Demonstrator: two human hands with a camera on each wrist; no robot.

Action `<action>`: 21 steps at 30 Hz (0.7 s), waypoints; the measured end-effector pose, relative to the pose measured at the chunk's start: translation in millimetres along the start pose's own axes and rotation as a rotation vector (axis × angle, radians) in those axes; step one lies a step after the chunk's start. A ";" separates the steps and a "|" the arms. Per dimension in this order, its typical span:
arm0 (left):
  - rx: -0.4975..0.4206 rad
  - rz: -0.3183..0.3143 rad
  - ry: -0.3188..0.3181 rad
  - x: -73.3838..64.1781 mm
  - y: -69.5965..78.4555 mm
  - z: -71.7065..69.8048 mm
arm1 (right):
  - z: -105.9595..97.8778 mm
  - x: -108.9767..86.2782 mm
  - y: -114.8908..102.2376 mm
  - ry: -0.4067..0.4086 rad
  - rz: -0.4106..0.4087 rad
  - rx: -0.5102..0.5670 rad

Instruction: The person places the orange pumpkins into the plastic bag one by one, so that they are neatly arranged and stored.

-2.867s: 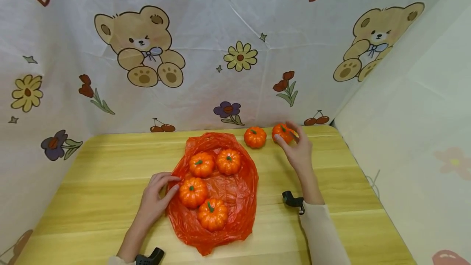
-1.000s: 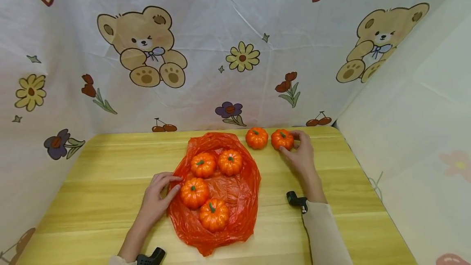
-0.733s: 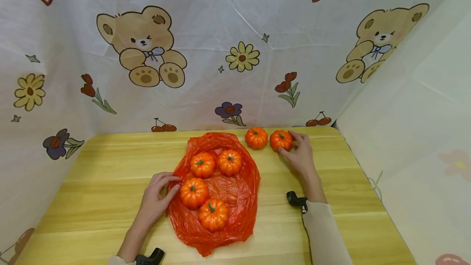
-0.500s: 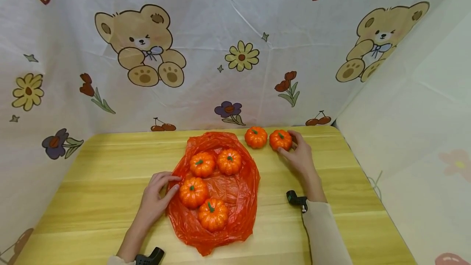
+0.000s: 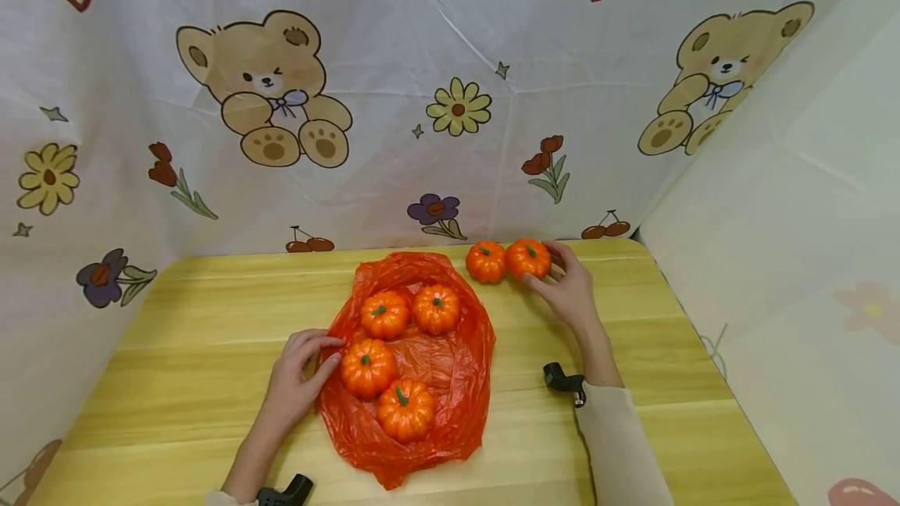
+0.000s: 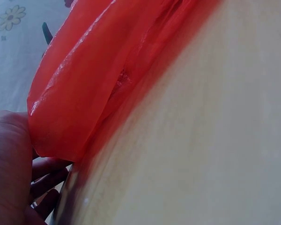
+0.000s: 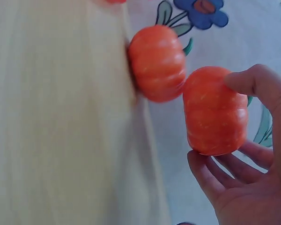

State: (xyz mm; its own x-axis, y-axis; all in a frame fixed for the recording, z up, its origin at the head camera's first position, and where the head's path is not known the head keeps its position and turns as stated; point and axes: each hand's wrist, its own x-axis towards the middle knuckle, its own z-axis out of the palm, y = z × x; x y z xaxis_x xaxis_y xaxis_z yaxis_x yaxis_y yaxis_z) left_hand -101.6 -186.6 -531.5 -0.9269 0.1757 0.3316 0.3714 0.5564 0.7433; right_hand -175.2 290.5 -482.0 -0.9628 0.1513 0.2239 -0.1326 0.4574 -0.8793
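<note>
A small orange pumpkin with a green stem [image 5: 528,258] is held by my right hand [image 5: 573,287] at the back of the table. In the right wrist view, the thumb lies on one side of this pumpkin [image 7: 215,112] and the fingers on the other. Just left of it sits a second pumpkin [image 5: 486,262]. My left hand [image 5: 298,373] holds the left rim of a spread red plastic bag [image 5: 443,369], thumb and index fingertips close together there. Several pumpkins [image 5: 406,410] lie inside the bag. The left wrist view shows the bag's side [image 6: 79,89] against the left hand [image 6: 9,168], covering part of the fingers.
The wooden table [image 5: 197,350] ends at the back against a white cloth printed with bears and flowers [image 5: 394,37]. A pale wall [image 5: 787,256] closes the right side. Black wrist cameras [image 5: 562,381] sit on both forearms.
My right hand has closed round the right-hand pumpkin and moved it left and slightly up, nearer the other loose pumpkin. The left hand and the bag have stayed in place.
</note>
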 end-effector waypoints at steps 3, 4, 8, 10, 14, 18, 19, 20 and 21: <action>0.000 0.004 0.000 -0.2 -0.4 0.1 | 2.8 -2.7 -13.2 -0.017 -0.036 0.015; 0.000 0.004 0.000 -0.2 -0.6 0.1 | 5.0 -4.0 -18.4 -0.025 -0.052 0.018; -0.002 0.004 0.007 -1.3 -1.3 0.9 | 21.2 -11.3 -37.8 -0.092 -0.137 0.010; -0.007 0.007 0.010 -1.7 -1.3 1.6 | 30.5 -15.3 -46.6 -0.135 -0.180 -0.003; -0.018 0.014 0.012 -1.6 -0.4 2.0 | 43.4 -22.6 -60.0 -0.199 -0.243 0.001; -0.015 0.015 0.012 -0.7 0.4 1.3 | 50.2 -29.5 -71.1 -0.240 -0.271 0.035; -0.013 0.014 0.011 -0.5 0.6 1.1 | 51.7 -31.3 -73.4 -0.254 -0.274 0.044; -0.011 0.013 0.010 -0.4 0.5 0.9 | 53.2 -33.2 -75.6 -0.268 -0.276 0.052; -0.009 0.011 0.009 -0.4 0.5 0.7 | 54.9 -35.3 -77.3 -0.286 -0.279 0.057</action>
State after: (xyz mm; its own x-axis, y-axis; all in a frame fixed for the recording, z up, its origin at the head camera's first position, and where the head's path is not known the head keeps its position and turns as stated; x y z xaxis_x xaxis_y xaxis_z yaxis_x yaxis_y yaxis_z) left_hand -101.1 -185.8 -531.6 -0.9224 0.1744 0.3446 0.3818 0.5470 0.7450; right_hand -143.9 201.7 -445.0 -0.9136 -0.2258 0.3382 -0.4033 0.3961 -0.8249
